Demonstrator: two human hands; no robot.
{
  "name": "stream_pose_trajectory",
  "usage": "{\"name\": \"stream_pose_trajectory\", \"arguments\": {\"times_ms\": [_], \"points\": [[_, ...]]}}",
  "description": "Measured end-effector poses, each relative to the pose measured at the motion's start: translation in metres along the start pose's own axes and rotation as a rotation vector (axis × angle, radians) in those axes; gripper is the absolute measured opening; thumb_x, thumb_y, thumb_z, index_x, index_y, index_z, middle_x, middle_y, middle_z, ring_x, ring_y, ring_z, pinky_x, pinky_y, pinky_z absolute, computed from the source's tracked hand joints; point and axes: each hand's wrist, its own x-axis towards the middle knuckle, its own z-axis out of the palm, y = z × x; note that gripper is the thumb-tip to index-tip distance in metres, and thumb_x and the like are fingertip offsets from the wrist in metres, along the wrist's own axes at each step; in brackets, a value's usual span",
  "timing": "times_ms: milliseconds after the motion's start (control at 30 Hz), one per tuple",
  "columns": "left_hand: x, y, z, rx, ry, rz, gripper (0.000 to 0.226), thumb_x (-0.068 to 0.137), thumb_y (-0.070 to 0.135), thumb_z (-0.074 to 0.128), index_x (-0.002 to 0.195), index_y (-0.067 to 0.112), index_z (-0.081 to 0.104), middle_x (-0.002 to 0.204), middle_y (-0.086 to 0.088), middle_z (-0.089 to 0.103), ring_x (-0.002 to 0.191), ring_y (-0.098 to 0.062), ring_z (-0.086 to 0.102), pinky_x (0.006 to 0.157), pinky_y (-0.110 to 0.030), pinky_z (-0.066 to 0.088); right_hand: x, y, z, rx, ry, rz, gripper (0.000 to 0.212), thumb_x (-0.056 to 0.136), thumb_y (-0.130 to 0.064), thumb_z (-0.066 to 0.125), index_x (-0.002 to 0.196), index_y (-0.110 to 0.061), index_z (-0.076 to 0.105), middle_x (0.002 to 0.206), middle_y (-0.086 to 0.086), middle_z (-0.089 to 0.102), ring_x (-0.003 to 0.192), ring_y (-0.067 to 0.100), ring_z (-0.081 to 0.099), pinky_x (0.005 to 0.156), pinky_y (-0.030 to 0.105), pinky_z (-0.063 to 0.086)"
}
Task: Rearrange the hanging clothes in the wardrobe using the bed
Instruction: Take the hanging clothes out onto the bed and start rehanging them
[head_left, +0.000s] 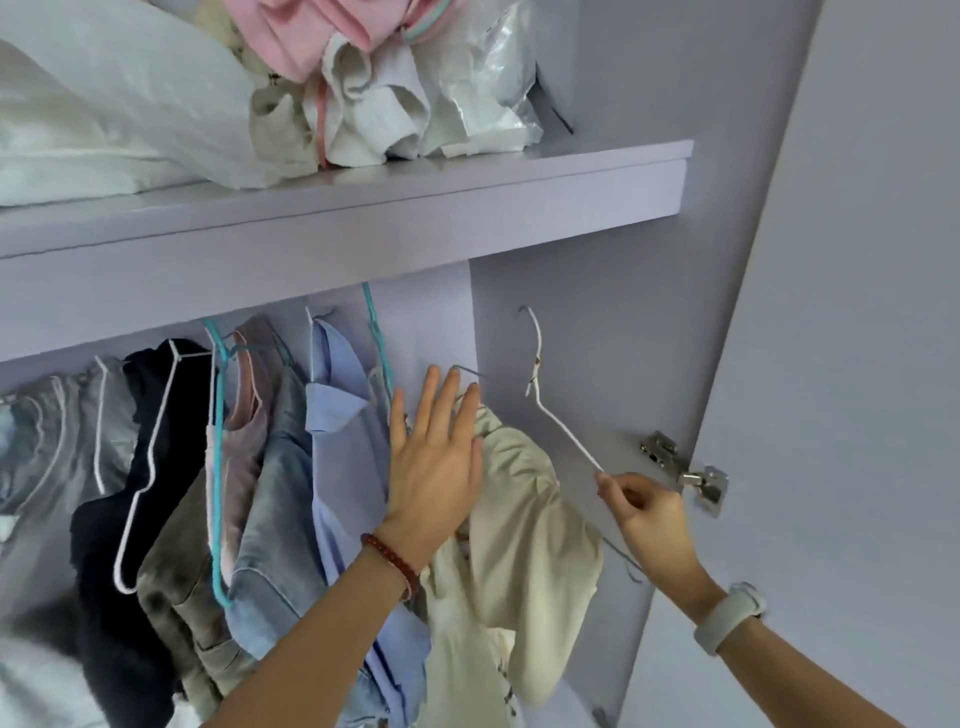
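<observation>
Several garments hang in a row under the wardrobe shelf (363, 208): a black top (156, 415) on a white hanger, denim (280, 493), a light blue shirt (343, 447) and a cream garment (524, 519) at the right end. My left hand (434, 457) lies flat with straight fingers against the blue shirt and the cream garment's hanger. My right hand (644, 512) pinches the lower end of an empty white wire hanger (550, 410), held tilted in front of the wardrobe's side panel. The rail itself is hidden behind the shelf front.
Bundled white and pink fabrics and plastic bags (363, 88) are piled on the shelf above. The open wardrobe door (841, 364) stands at the right, with metal hinges (685, 473) close to my right hand.
</observation>
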Motion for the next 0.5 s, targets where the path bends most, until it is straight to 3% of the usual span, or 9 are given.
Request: {"name": "stream_pose_trajectory", "arguments": {"times_ms": [67, 133, 233, 300, 400, 500], "points": [[0.002, 0.014, -0.001, -0.159, -0.008, 0.061, 0.041, 0.087, 0.017, 0.046, 0.123, -0.001, 0.055, 0.131, -0.018, 0.053, 0.126, -0.035, 0.045, 0.1, -0.056, 0.036, -0.023, 0.008, -0.025, -0.047, 0.032, -0.009, 0.038, 0.084, -0.02, 0.064, 0.057, 0.005, 0.055, 0.051, 0.015, 0.05, 0.046, 0.008, 0.038, 0.047, 0.014, 0.031], [-0.004, 0.031, 0.004, -0.294, -0.101, 0.088, 0.046, 0.092, 0.025, 0.036, 0.129, 0.0, 0.049, 0.135, -0.016, 0.048, 0.13, -0.032, 0.041, 0.104, -0.049, 0.034, -0.049, 0.014, -0.053, -0.108, 0.059, 0.005, 0.038, 0.083, -0.021, 0.066, 0.052, -0.002, 0.053, 0.044, 0.002, 0.043, 0.043, 0.008, 0.036, 0.045, 0.015, 0.029], [-0.024, 0.062, 0.028, -0.415, -0.291, 0.13, 0.041, 0.097, 0.027, 0.04, 0.134, 0.01, 0.045, 0.139, -0.008, 0.045, 0.136, -0.026, 0.031, 0.11, -0.048, 0.018, -0.1, 0.017, -0.095, -0.256, 0.138, 0.001, 0.041, 0.082, -0.024, 0.066, 0.046, -0.02, 0.046, 0.039, -0.009, 0.035, 0.041, 0.009, 0.034, 0.044, 0.015, 0.026], [-0.039, 0.091, 0.039, -0.512, -0.336, 0.235, 0.026, 0.096, 0.02, 0.045, 0.114, 0.009, 0.06, 0.117, -0.012, 0.061, 0.119, -0.028, 0.05, 0.108, -0.049, 0.019, -0.138, 0.017, -0.125, -0.39, 0.207, 0.009, 0.042, 0.083, -0.026, 0.065, 0.047, -0.021, 0.043, 0.037, -0.009, 0.031, 0.041, 0.011, 0.033, 0.043, 0.016, 0.026], [-0.067, 0.146, 0.038, -0.756, -0.4, 0.381, 0.015, 0.092, 0.01, 0.051, 0.083, 0.004, 0.062, 0.082, -0.014, 0.063, 0.081, -0.034, 0.061, 0.083, -0.042, 0.041, -0.199, 0.012, -0.176, -0.636, 0.28, 0.074, 0.045, 0.086, -0.028, 0.061, 0.048, -0.021, 0.039, 0.037, -0.007, 0.026, 0.042, 0.016, 0.032, 0.043, 0.022, 0.028], [-0.103, 0.206, 0.025, -0.948, -0.451, 0.485, 0.019, 0.089, 0.015, 0.047, 0.08, 0.005, 0.061, 0.076, -0.012, 0.059, 0.072, -0.031, 0.059, 0.066, -0.034, 0.038, -0.264, 0.004, -0.221, -0.932, 0.348, 0.084, 0.037, 0.087, -0.033, 0.046, 0.056, -0.013, 0.052, 0.044, -0.002, 0.047, 0.04, 0.024, 0.048, 0.039, 0.024, 0.035]]}}
